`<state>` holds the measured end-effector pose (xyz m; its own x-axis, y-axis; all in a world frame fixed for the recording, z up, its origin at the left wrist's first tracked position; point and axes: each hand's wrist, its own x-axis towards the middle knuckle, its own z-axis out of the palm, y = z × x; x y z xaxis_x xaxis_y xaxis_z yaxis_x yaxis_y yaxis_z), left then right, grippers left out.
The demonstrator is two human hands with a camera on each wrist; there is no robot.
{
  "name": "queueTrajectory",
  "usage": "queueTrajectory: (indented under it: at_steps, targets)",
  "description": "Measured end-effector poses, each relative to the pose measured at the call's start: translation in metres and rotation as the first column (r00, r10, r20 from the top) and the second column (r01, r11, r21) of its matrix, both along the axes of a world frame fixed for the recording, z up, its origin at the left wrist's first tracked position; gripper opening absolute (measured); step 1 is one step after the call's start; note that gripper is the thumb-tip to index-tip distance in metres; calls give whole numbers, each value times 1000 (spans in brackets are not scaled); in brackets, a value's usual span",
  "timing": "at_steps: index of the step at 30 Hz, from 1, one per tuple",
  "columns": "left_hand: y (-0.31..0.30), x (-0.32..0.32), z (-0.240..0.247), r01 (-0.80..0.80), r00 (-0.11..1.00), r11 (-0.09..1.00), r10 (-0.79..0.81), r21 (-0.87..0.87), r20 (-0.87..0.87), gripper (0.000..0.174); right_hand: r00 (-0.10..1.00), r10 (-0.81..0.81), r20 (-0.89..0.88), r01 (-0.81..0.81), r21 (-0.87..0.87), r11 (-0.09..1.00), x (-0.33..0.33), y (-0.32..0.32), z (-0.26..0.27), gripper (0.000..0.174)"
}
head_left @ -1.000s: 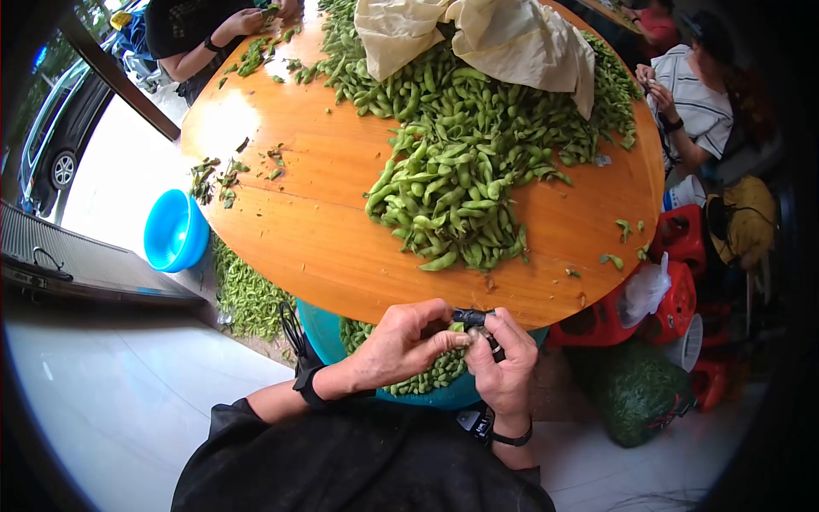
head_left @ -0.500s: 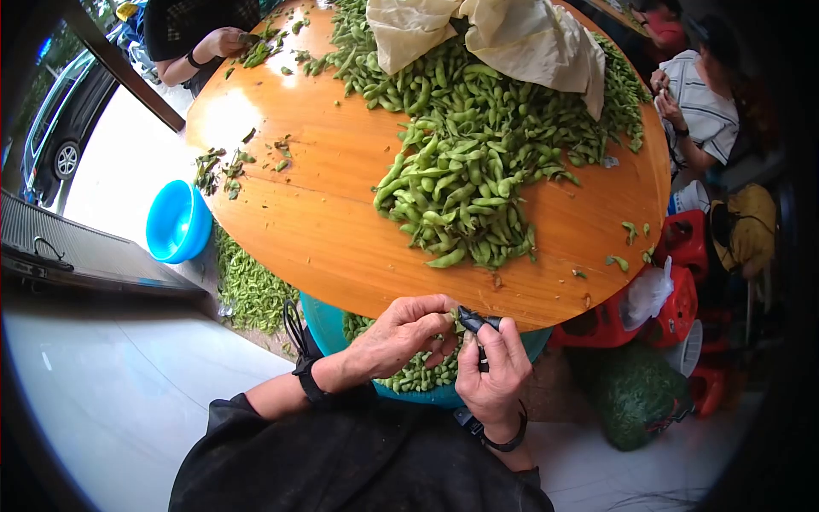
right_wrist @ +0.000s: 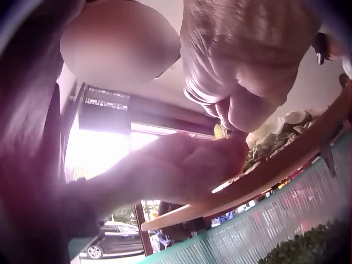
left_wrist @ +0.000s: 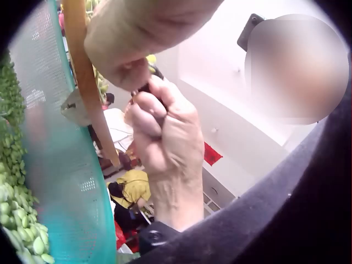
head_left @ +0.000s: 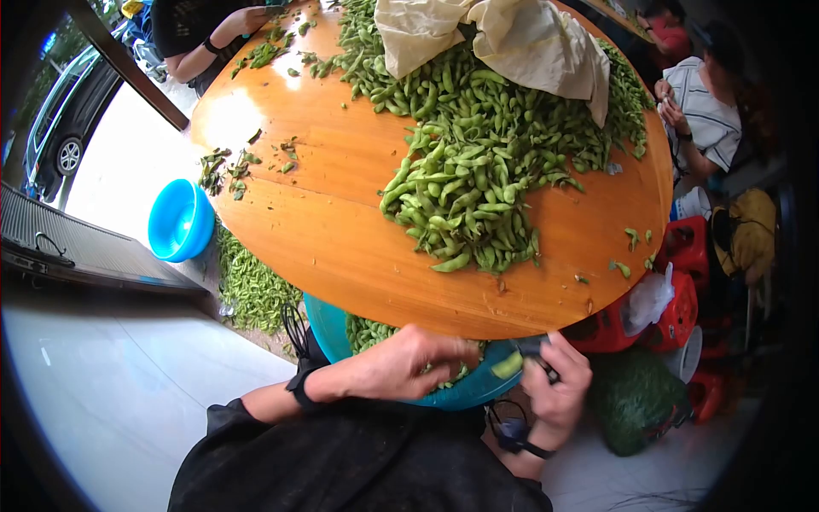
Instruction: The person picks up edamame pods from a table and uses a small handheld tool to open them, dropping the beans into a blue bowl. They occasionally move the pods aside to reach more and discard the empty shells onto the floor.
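My right hand (head_left: 559,384) grips a short black tool (head_left: 531,346), its kind mostly hidden by the fingers. A green soybean pod (head_left: 508,365) shows at the tool, beside the right thumb. My left hand (head_left: 409,363), blurred, has bent fingers with a gap between them and the thumb, just left of the pod. Both hands are at the near edge of the wooden table (head_left: 324,247), over a teal basket (head_left: 328,337) of green pods (head_left: 367,331). In the right wrist view a bit of the pod (right_wrist: 220,132) shows between the hands.
A large heap of pods (head_left: 469,196) lies on the table under a pale cloth (head_left: 537,51). Leafy scraps (head_left: 226,171) are at the left. A blue basin (head_left: 181,220), red stools (head_left: 674,311) and a green bag (head_left: 640,401) stand around. Two other people sit across.
My hands, close together on the black tool before, have moved apart. The right hand has shifted right and down with the tool, and the pod now shows plainly at it.
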<state>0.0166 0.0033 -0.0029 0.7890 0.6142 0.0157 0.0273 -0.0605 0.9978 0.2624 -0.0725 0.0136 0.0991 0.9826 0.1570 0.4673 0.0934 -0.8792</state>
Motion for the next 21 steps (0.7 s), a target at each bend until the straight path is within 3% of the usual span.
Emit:
queueTrajectory:
  at_steps: [1, 2, 3, 5, 7, 8, 10, 15, 17, 18, 19, 21]
  targets:
    - [2, -4, -7, 82, 996, 939, -87, 335, -2, 26, 979, 169, 117, -164, -51, 985, 27, -5, 14, 15]
    - [5, -6, -4, 82, 996, 938, -87, 337, -2, 26, 956, 247, 159, -234, -97, 967, 49, -15, 20, 14]
    - [9, -7, 1, -18, 997, 898, 50, 440, -60, 27, 924, 314, 218, -261, -240, 935, 62, -18, 38, 11]
    - [21, -2, 6, -206, 918, 789, 360, 578, -164, 27, 959, 127, 252, -39, -324, 945, 75, -31, 39, 10]
    - [38, 8, -5, -287, 792, 539, 598, 792, -120, 28, 964, 48, 262, 29, -282, 959, 67, -23, 34, 10]
    - [41, 12, -11, -285, 795, 537, 595, 794, -117, 28, 962, -31, 270, 100, -243, 965, 61, -19, 30, 11]
    - [43, 17, -20, -266, 737, 420, 669, 868, -98, 25, 969, -18, 248, 69, -202, 977, 45, -5, 20, 12]
    - [36, 19, -18, -375, 719, 436, 694, 818, -40, 25, 997, -10, -76, 0, -124, 992, -17, 31, -6, 11]
    - [30, 16, -16, -508, 767, 519, 636, 687, 87, 24, 967, -69, -245, 24, -180, 983, -37, 39, -13, 13]
    - [22, 10, -2, -465, 808, 722, 582, 513, -87, 19, 946, -77, -315, 27, -159, 987, -46, 42, -17, 15]
    - [18, 8, -4, -464, 809, 723, 581, 512, -87, 19, 944, -45, -328, -1, -139, 990, -51, 45, -15, 13]
    - [13, 5, -6, -426, 891, 896, 440, 127, -112, 15, 920, 14, -391, -70, -130, 989, -57, 43, -13, 12]
